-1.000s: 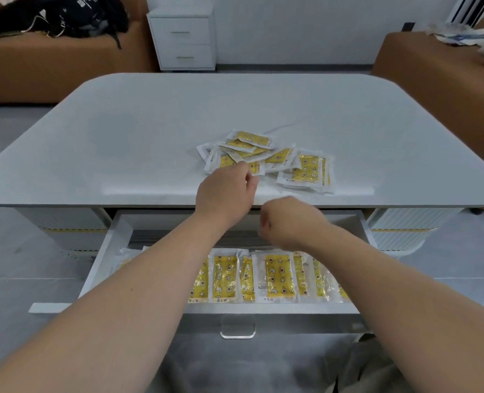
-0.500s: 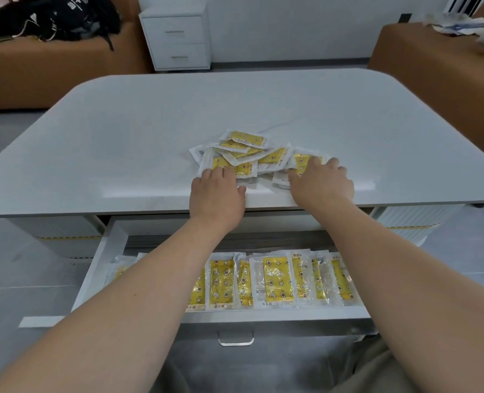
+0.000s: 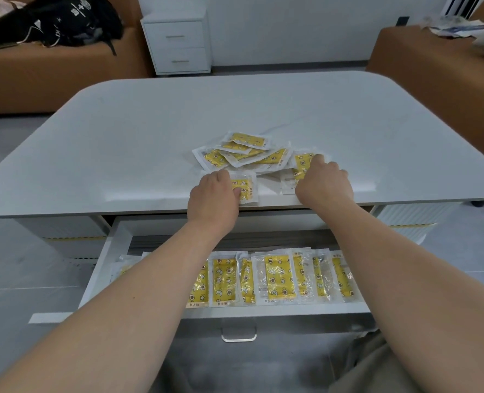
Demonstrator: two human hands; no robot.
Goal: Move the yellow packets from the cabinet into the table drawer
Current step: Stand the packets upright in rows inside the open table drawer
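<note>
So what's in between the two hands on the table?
In the head view, yellow packets from the pile lie between the left hand and the right hand, on the table.

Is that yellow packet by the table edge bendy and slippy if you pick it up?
Probably floppy: the yellow packet looks thin and flat, with crinkly clear film. Likely light and slippery, since its film shines on the smooth table.
</note>
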